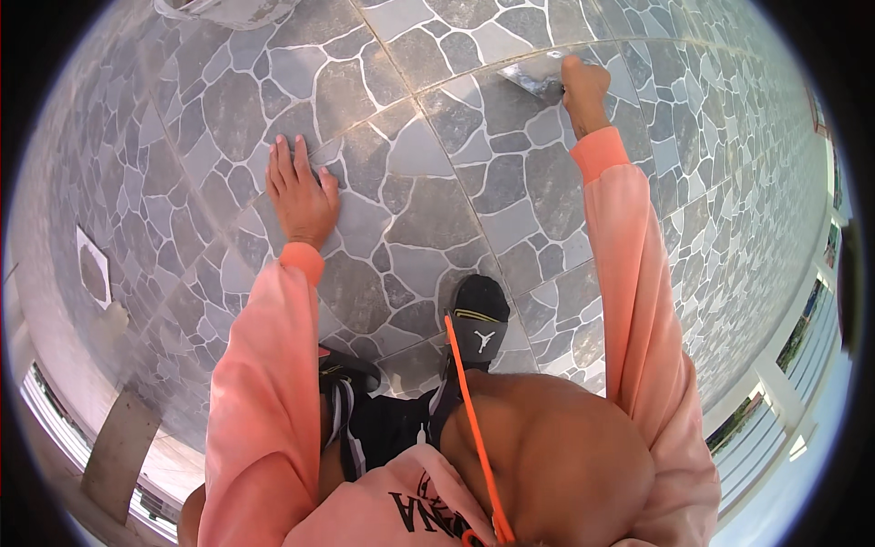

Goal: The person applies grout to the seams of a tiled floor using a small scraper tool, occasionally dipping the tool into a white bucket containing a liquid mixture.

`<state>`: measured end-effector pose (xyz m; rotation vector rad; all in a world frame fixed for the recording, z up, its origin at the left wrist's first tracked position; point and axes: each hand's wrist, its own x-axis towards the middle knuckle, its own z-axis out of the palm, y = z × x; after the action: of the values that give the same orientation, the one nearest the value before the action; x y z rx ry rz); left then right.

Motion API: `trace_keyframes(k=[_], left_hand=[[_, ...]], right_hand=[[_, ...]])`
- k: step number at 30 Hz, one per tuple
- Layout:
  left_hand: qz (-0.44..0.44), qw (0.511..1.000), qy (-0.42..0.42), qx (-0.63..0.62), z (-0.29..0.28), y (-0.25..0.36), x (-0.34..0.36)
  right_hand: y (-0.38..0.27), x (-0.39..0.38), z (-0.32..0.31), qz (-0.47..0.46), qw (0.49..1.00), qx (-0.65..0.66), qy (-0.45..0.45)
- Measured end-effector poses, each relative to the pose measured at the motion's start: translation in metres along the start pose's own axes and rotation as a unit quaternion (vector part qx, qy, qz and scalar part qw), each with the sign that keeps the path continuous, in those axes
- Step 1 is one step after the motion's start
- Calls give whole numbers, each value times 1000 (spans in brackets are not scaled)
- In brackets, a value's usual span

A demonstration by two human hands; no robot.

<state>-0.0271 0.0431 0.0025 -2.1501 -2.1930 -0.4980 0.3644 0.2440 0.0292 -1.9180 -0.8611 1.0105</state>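
Observation:
My left hand (302, 196) rests palm down on the stone-patterned tile floor (433, 214), its fingers spread and nothing in it. Farther off to the right, my right hand (586, 89) is closed in a fist around a flat, shiny metal trowel (536, 80). The trowel's blade points left and lies low over the tiles, close to a joint line; whether it touches them I cannot tell. Its handle is hidden inside my fingers. Grey stone shapes with pale lines between them cover the tiles.
My foot in a black slide (477, 337) is planted between my arms, with an orange cord (472, 410) hanging above it. A pale bucket-like container (228, 9) stands at the far left. A small white-edged piece (93, 267) lies at the left. White railings (811, 337) run along the right.

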Motion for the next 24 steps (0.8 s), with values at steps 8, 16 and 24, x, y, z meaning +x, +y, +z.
trace_keyframes(k=[8,16,24], left_hand=[[-2,1000,0,0,2,4,1],[-1,1000,5,-12,3,9,3],[-4,1000,15,0,2,0,0]], right_hand=[[8,-28,32,-23,990,66,120],[31,-37,43,-57,989,64,117],[5,-69,46,78,982,158,70]])
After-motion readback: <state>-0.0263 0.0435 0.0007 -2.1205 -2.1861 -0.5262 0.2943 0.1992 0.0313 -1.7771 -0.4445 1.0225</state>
